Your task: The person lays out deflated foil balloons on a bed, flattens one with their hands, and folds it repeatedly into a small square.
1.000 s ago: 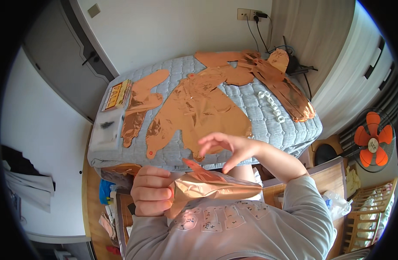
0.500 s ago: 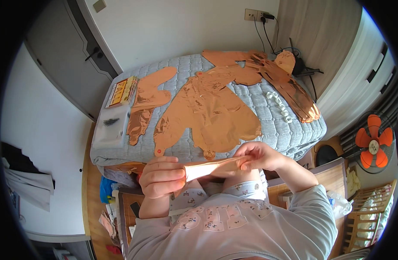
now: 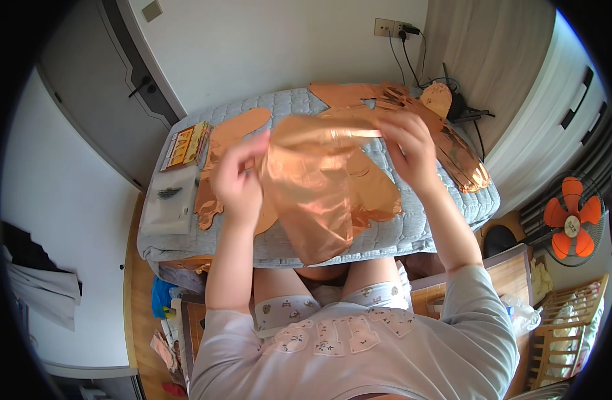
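A copper-coloured foil balloon [image 3: 306, 200], flat and uninflated, hangs in front of me above the quilted mattress [image 3: 379, 243]. My left hand [image 3: 242, 177] pinches its upper left edge, and my right hand [image 3: 409, 143] grips the upper right corner; both are slightly blurred. Behind the raised sheet, another flat foil balloon [image 3: 379, 193] lies on the mattress, partly hidden. To the left rests a curvy foil piece [image 3: 242, 123]. More crinkled foil [image 3: 462, 163] stretches along the right side, beyond my right hand.
A yellow and red package [image 3: 186, 147] and a clear plastic bag [image 3: 162, 217] with a dark bundle lie at the mattress's left. Cables [image 3: 479, 130] and a dark device sit at the back right corner. An orange-bladed fan [image 3: 572, 223] stands at right, near a wooden rack [image 3: 572, 320].
Both hands have risen and moved forward from my lap, carrying the foil balloon up over the mattress. It was a narrow strip between them and now hangs spread out.
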{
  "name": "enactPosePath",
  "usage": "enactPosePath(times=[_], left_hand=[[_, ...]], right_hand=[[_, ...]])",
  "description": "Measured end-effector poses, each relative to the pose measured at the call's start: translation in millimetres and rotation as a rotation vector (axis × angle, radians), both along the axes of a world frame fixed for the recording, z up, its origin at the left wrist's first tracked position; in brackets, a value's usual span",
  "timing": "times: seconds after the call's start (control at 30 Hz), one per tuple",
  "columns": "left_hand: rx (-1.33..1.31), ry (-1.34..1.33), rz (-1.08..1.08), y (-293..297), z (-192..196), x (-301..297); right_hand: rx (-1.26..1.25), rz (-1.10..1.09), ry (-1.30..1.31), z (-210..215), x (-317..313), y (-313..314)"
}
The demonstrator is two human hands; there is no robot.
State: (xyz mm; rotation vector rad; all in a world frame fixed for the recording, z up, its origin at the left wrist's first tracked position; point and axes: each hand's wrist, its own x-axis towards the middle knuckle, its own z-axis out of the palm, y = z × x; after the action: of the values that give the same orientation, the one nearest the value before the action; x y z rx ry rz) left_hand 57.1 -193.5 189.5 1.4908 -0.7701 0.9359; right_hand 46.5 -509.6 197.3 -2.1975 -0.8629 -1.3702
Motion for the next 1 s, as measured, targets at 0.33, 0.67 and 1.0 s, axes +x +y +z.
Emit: enactPosePath(times=[0.33, 0.67, 1.0], left_hand=[[0.337, 0.371, 0.017, 3, -111, 228], [0.912, 0.422, 0.206, 18, -133, 223], [1.140, 0.684, 0.282, 1, -115, 192]], right_hand=[[-0.019, -0.386, 0.587, -97, 173, -7], [-0.090, -0.371, 1.135, -118, 219, -24], [0.056, -0.447, 0.959, -138, 238, -19]])
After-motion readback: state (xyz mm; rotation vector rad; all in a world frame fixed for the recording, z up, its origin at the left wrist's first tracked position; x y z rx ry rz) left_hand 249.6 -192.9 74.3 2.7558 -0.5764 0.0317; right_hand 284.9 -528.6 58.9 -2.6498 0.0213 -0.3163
